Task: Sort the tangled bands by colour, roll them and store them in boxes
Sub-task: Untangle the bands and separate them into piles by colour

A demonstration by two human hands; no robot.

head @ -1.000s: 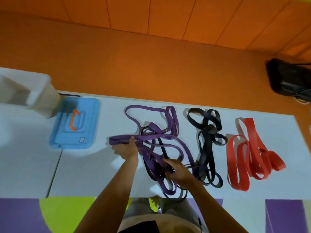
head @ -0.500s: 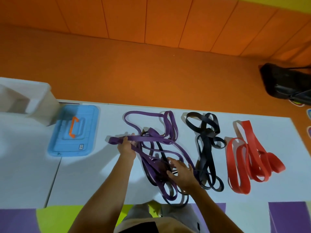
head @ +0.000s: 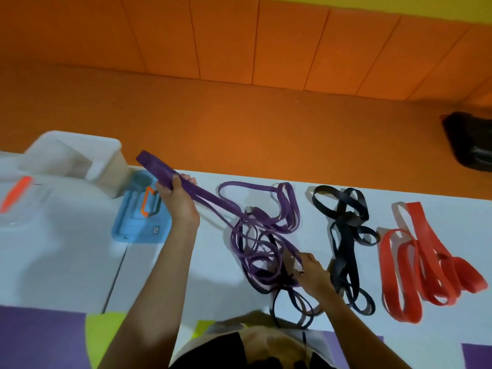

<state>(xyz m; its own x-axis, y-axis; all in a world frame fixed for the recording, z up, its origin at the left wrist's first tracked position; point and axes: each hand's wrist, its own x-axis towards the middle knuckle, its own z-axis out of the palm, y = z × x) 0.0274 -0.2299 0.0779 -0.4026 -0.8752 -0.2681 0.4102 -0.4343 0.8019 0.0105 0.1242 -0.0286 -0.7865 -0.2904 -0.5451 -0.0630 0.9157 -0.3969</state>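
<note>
Sorting looks partly done: black bands [head: 343, 227] and red bands [head: 426, 262] lie in separate heaps on the worktop [head: 66, 262], though nothing seems rolled or boxed yet. The left hand [head: 177, 201] has its grip closed round a purple band [head: 210, 198], held taut above the tangle [head: 262, 251] at mid-worktop, where the right hand [head: 312, 272] pinches strands.

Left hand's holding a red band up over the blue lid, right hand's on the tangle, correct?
Not red: the head view shows the left hand gripping a purple band over the blue lid, right hand on the tangle.
</note>
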